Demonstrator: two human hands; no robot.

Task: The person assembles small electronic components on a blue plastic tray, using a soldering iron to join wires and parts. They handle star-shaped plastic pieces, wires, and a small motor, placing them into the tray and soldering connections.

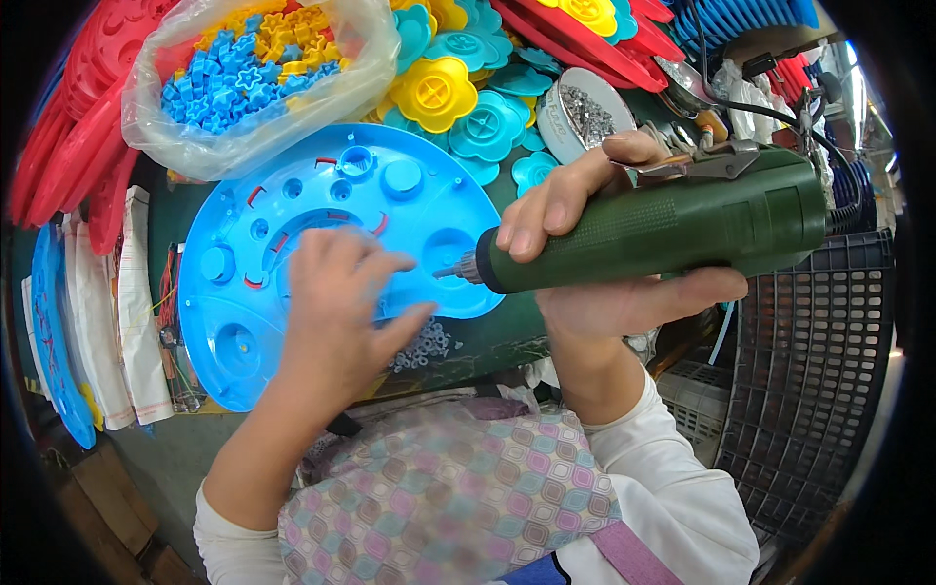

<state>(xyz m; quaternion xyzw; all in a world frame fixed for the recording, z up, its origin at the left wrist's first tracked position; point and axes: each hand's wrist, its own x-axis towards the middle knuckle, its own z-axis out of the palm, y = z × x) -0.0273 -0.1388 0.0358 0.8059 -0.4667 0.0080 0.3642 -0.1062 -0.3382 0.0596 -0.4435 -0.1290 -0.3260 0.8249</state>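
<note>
My right hand (585,200) is wrapped round a dark green electric screwdriver (673,219), held level with its metal bit pointing left. The bit hovers over the right side of a large light-blue plastic panel (219,283), apart from it as far as I can see. This panel has round bosses, recesses and a curved slot, with several short red pieces set in it. Over the panel's middle is my left hand (341,302), partly blurred, thumb and forefinger apart with nothing visible between them. Beside its wrist lies a heap of small translucent pieces (424,349).
A clear bag (375,58) holds blue and yellow star-shaped pieces. Yellow flower discs (436,95) and teal ones (487,125) pile behind the panel. A white dish (556,127) contains small metal parts. Red panels (83,146) stack at left; a black crate (809,370) stands right.
</note>
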